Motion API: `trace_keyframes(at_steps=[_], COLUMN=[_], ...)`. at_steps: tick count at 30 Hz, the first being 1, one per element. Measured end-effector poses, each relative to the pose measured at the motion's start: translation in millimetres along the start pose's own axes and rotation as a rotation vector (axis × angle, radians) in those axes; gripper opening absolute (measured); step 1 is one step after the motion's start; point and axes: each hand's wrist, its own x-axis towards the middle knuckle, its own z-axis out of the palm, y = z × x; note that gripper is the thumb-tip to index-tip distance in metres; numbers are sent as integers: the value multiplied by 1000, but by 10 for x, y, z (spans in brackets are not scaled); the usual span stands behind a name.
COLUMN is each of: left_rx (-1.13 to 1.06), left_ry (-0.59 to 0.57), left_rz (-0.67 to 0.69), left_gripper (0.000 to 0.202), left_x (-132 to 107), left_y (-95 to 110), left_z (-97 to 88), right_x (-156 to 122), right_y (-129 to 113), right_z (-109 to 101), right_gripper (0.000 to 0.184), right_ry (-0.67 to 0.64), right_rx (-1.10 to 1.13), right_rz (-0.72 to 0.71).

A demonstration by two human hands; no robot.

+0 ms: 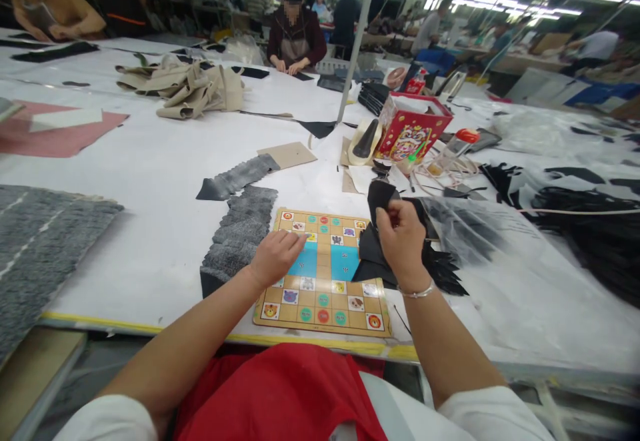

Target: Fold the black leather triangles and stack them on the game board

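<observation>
A game board (pixel 324 264) with animal pictures and two blue areas lies flat before me. My left hand (pixel 279 254) rests on its upper left part, fingers stretched out to the right, with nothing seen in it. Right of the board, my right hand (pixel 404 231) pinches a black fabric piece (pixel 381 197) and holds it raised. Beneath that hand is a pile of black pieces (pixel 445 271), partly over the board's right edge. To the left lie overlapping grey textured strips (pixel 239 231); another grey strip (pixel 237 177) lies beyond them, touching a beige card (pixel 290 155).
A red box (pixel 414 127), a tape roll (pixel 365 141) and a red-capped bottle (pixel 455 151) stand behind my right hand. A metal pole (pixel 356 47) rises beyond. Clear plastic sheeting (pixel 530 307) covers the right; grey fleece (pixel 45 241) lies left. A co-worker (pixel 296 34) works opposite.
</observation>
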Motion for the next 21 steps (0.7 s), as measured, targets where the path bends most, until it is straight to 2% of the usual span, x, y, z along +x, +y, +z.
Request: trace_keyframes(at_steps=[2, 4, 5, 7, 9, 11, 13, 17, 19, 21], left_rx=[-97, -178, -201, -225, -242, -252, -262, -214, -166, -133], left_ry=[-10, -22, -14, 23, 84, 131, 110, -55, -95, -119], left_rz=[-69, -99, -123, -218, -342, -399, -333, -124, -114, -118], left_gripper=[22, 18, 17, 18, 23, 24, 24, 24, 25, 25], left_x=[85, 74, 36, -85, -235, -392, -540, -741, -781, -798], left_y=[2, 51, 77, 107, 117, 147, 232, 482, 560, 591], left_z=[170, 313, 355, 357, 263, 128, 17, -44, -36, -35], right_x=[-344, -722, -896, -1178, -1349, -1416, -1416, -1344, -1294, -1236], right_y=[-111, -159, -159, -133, -97, -76, -74, -76, -63, -60], right_z=[35, 101, 132, 174, 190, 192, 189, 147, 106, 80], right_gripper=[13, 13, 13, 12, 11, 12, 12, 15, 16, 18], right_ry=[-111, -326, -444, -635, -740, -770, -782, -820, -812, -743], right_rx=[-87, -180, -215, -240, -238, -224, -206, -164, -138, -131], right_rz=[-240, -550, -659, -763, -777, -763, -757, -757, -706, -589])
